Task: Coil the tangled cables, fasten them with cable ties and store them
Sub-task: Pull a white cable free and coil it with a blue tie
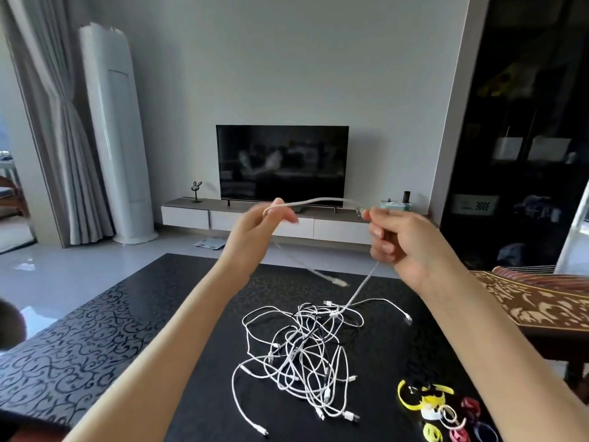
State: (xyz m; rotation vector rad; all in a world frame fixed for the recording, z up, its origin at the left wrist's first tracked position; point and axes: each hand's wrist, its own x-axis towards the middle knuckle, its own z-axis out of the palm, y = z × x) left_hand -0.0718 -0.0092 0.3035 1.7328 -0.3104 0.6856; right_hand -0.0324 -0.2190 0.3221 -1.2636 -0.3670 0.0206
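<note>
Above the tangled heap of thin white cables (pixel 302 352) on the black patterned table (pixel 95 330), left hand (pixel 255 231) and right hand (pixel 401 240) each hold a pinching grip on one white cable (pixel 318 200) stretched level between them (its right-hand side trails down into the heap).

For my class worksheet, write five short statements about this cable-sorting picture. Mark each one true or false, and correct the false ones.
1. The left hand and the right hand hold one white cable raised above the table. True.
2. The tangle of cables lies on the floor. False: it lies on the black patterned table.
3. The coloured cable ties lie at the table's near right, beside the tangle. True.
4. The television is showing a programme. False: its screen is dark.
5. Every cable is already coiled and tied. False: the cables lie loose in a tangle, and the ties are unused.
</note>
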